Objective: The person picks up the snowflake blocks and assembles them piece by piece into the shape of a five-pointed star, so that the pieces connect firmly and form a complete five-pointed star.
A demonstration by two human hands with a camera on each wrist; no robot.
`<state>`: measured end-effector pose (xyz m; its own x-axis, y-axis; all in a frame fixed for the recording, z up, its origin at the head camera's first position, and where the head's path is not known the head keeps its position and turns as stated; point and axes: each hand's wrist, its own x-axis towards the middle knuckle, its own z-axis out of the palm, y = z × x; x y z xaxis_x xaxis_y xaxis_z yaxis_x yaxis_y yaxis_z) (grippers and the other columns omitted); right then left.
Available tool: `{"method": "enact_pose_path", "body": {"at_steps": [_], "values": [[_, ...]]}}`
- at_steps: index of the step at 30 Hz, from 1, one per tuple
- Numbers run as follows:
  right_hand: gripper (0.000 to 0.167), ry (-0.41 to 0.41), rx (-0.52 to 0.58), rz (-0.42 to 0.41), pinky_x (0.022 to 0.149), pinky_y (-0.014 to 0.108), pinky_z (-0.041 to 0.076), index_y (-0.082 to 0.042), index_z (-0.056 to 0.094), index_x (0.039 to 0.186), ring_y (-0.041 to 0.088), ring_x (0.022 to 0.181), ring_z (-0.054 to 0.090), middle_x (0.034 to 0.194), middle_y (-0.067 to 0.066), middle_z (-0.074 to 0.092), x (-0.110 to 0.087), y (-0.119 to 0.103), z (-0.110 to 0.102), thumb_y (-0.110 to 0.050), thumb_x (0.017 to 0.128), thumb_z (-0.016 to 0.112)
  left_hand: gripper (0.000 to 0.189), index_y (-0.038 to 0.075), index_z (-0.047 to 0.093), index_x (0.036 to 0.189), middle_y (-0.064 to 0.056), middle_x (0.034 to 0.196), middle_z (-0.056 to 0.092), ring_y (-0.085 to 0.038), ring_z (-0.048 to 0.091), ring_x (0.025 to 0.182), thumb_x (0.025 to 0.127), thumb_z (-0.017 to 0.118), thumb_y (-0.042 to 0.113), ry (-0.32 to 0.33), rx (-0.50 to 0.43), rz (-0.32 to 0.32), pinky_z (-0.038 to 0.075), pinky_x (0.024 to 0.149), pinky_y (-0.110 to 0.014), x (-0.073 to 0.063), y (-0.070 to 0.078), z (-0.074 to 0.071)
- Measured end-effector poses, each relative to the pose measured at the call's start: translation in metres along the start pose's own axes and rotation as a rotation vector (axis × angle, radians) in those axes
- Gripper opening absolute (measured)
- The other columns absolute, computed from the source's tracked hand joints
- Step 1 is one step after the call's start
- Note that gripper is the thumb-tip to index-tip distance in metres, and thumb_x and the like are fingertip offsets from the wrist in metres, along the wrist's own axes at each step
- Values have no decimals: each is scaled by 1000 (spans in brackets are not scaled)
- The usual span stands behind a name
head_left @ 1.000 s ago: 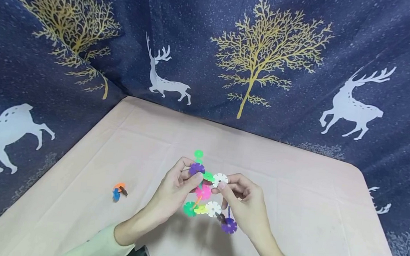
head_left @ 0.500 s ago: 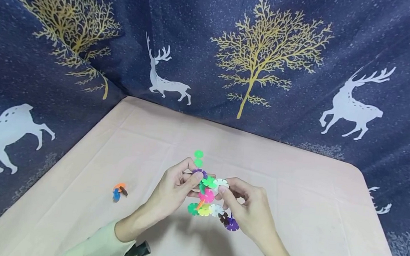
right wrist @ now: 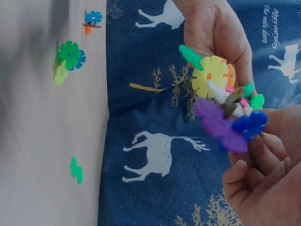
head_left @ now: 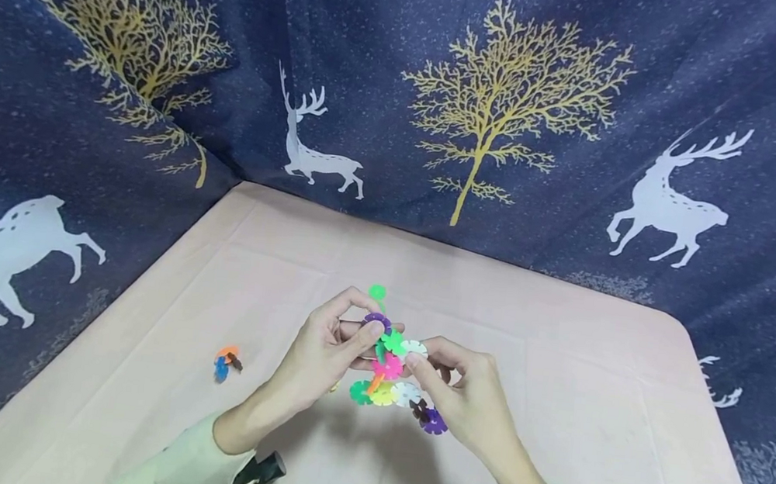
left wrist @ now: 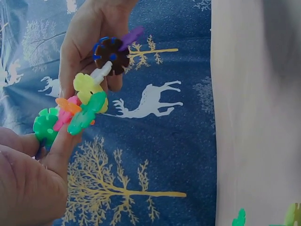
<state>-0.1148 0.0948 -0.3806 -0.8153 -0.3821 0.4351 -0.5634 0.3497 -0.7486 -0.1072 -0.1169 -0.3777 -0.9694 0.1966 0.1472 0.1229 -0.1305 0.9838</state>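
Both hands hold a joined string of colored notched snowflake discs above the table. In the head view my left hand (head_left: 314, 352) pinches a purple disc (head_left: 377, 320) at its upper left end. My right hand (head_left: 468, 386) pinches a white disc (head_left: 414, 349) on the other side. Between them are a green disc (head_left: 392, 342) and a pink disc (head_left: 387, 366). Below hangs a row with a yellow disc (head_left: 383, 393), another white one, a brown disc (right wrist: 231, 104) and a purple disc (head_left: 434, 422). Fingers partly hide the grip points.
A small orange, blue and brown disc cluster (head_left: 227, 361) lies on the table (head_left: 560, 352) at left. Green discs (right wrist: 76, 170) lie beyond the hands. The right wrist view shows a green, blue and yellow cluster (right wrist: 69, 55). A patterned cloth (head_left: 390, 78) hangs behind.
The held string swings and tilts slightly, shifting right and then a little back left. Both hands keep pinching it. A bit of yellow now shows beside the left hand.
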Motion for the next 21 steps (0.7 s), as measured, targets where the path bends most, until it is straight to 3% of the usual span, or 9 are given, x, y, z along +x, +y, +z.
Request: {"method": "enact_pose_path", "body": {"at_steps": [8, 14, 17, 21], "values": [[9, -60, 11, 12, 57, 23, 45, -19, 74, 96, 7, 62, 54, 79, -15, 71, 4, 4, -3, -13, 96, 67, 16, 2, 63, 112, -18, 108, 73, -19, 73, 75, 100, 63, 13, 53, 9, 25, 60, 70, -42, -2, 2, -9], [18, -136, 172, 127, 66, 29, 53, -9, 73, 101, 16, 68, 63, 84, -3, 74, 17, 20, -2, -15, 103, 56, 18, 0, 63, 111, -12, 89, 74, -18, 71, 71, 99, 65, 13, 105, 28, 17, 60, 68, -43, -5, 3, -25], [22, -227, 220, 175, 65, 33, 55, -5, 72, 104, 22, 69, 65, 86, 3, 74, 26, 35, 6, -18, 105, 54, 18, -1, 63, 110, -7, 85, 74, -18, 71, 71, 98, 65, 12, 134, 38, -4, 61, 67, -42, -8, 4, -34], [22, -428, 156, 190, 70, 37, 58, -2, 70, 114, 24, 74, 68, 91, 5, 74, 33, 58, 23, -16, 103, 57, 18, -2, 63, 110, -5, 90, 75, -18, 71, 70, 98, 65, 11, 184, 52, -27, 61, 65, -40, -12, 5, -46]]}}
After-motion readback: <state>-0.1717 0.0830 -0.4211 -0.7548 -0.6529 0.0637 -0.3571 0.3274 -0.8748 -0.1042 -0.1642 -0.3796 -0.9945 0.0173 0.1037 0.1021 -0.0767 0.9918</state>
